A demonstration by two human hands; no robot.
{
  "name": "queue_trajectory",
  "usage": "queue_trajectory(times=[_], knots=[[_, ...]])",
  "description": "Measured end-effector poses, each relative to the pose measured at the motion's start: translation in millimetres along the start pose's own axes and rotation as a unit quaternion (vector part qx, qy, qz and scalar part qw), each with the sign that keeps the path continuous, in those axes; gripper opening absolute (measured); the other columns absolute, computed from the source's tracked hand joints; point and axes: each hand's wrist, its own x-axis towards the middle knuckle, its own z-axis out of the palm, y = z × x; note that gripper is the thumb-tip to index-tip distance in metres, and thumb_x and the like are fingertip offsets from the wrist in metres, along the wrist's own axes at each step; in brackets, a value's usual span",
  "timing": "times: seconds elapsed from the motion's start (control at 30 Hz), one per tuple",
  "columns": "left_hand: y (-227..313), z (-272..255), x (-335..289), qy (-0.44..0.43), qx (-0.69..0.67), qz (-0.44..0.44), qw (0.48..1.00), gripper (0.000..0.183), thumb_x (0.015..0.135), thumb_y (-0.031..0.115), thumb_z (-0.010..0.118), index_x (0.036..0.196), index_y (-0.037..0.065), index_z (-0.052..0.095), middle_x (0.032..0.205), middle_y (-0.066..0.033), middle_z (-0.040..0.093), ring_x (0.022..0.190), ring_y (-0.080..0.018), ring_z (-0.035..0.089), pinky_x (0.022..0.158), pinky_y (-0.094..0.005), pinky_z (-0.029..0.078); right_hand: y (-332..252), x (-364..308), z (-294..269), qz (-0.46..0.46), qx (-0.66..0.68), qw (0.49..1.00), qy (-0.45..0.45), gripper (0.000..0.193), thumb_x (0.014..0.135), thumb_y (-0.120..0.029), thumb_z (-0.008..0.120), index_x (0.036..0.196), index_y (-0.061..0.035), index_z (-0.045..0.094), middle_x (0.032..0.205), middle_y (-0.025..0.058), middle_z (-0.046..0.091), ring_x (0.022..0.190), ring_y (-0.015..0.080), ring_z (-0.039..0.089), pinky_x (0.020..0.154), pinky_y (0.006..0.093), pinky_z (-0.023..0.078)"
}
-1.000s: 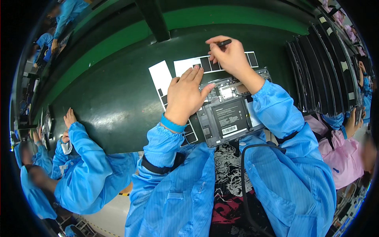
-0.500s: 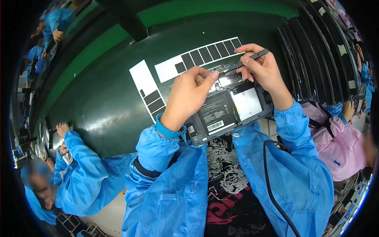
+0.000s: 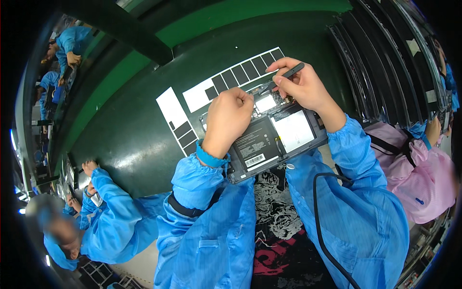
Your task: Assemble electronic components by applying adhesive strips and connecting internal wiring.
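An opened laptop base (image 3: pixel 288 153) lies at the table's near edge, its black battery (image 3: pixel 255 144), a silver-white plate (image 3: pixel 293 130) and circuit parts exposed. Over the far part of the base, my right hand (image 3: pixel 305 86) grips slim black tweezers (image 3: pixel 292 71), their tip pointing down-left at the circuit parts. My left hand (image 3: pixel 227 118) is closed in a pinch above the board's left side. What lies between its thumb and finger, if anything, is hidden. A blue band circles my left wrist.
Two white sheets with black rectangular pads, an upper sheet (image 3: pixel 197 98) and a left sheet (image 3: pixel 168 102), lie on the dark green table (image 3: pixel 130 139). Upright black panels (image 3: pixel 365 67) stand in a row at right. Co-workers sit on both sides. A black cable (image 3: pixel 317 207) crosses my right sleeve.
Both hands and the laptop base appear slightly further left as the view has shifted. The tweezers have moved left with my right hand, and my left fingers are curled more tightly.
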Motion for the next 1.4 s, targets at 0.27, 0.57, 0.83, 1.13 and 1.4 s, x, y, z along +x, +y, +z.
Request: queue_trajectory(times=[0.27, 0.57, 0.83, 1.13, 1.4], knots=[[14, 6, 4, 0.009, 0.081, -0.013, 0.997, 0.022, 0.081, 0.020, 0.062, 0.076, 0.000, 0.069, 0.065, -0.0204, 0.064, 0.067, -0.0380, 0.065, 0.066, -0.0449, 0.051, 9, 3, -4, -0.002, -0.021, 1.000, 0.000, 0.011, 0.088, -0.007, 0.061, 0.095, 0.0001, 0.059, 0.071, -0.0003, 0.058, 0.060, 0.0048, 0.054, 0.055, 0.0205, 0.043], [13, 10, 6, 0.026, 0.121, 0.009, 0.992, 0.029, 0.084, 0.023, 0.063, 0.075, -0.004, 0.067, 0.061, -0.0181, 0.063, 0.059, -0.0339, 0.065, 0.057, -0.0415, 0.049, 10, 2, -4, -0.015, -0.047, 0.999, 0.001, 0.010, 0.087, -0.009, 0.063, 0.092, -0.0017, 0.058, 0.068, -0.0014, 0.057, 0.059, 0.0042, 0.053, 0.052, 0.0209, 0.041], [12, 10, 8, 0.024, 0.113, -0.006, 0.993, 0.031, 0.083, 0.026, 0.067, 0.074, -0.004, 0.067, 0.059, -0.0163, 0.062, 0.056, -0.0317, 0.063, 0.056, -0.0393, 0.048, 12, 2, -6, -0.006, -0.048, 0.999, 0.005, 0.009, 0.087, -0.009, 0.063, 0.091, -0.0022, 0.058, 0.069, -0.0010, 0.058, 0.060, 0.0048, 0.055, 0.054, 0.0213, 0.043], [12, 10, 8, 0.029, 0.122, -0.002, 0.992, 0.033, 0.082, 0.028, 0.068, 0.071, -0.003, 0.067, 0.061, -0.0171, 0.063, 0.057, -0.0327, 0.063, 0.056, -0.0398, 0.048, 15, 3, -5, -0.009, -0.041, 0.999, 0.007, 0.009, 0.088, -0.009, 0.062, 0.092, -0.0024, 0.057, 0.070, -0.0001, 0.060, 0.061, 0.0050, 0.055, 0.054, 0.0213, 0.043], [10, 8, 7, 0.064, 0.183, -0.024, 0.981, 0.046, 0.077, 0.037, 0.076, 0.055, 0.001, 0.058, 0.050, -0.0155, 0.057, 0.049, -0.0319, 0.059, 0.049, -0.0392, 0.046, 15, 2, -6, -0.013, -0.059, 0.998, 0.006, 0.010, 0.088, -0.010, 0.062, 0.092, -0.0018, 0.057, 0.070, -0.0007, 0.059, 0.061, 0.0047, 0.055, 0.054, 0.0212, 0.043]])
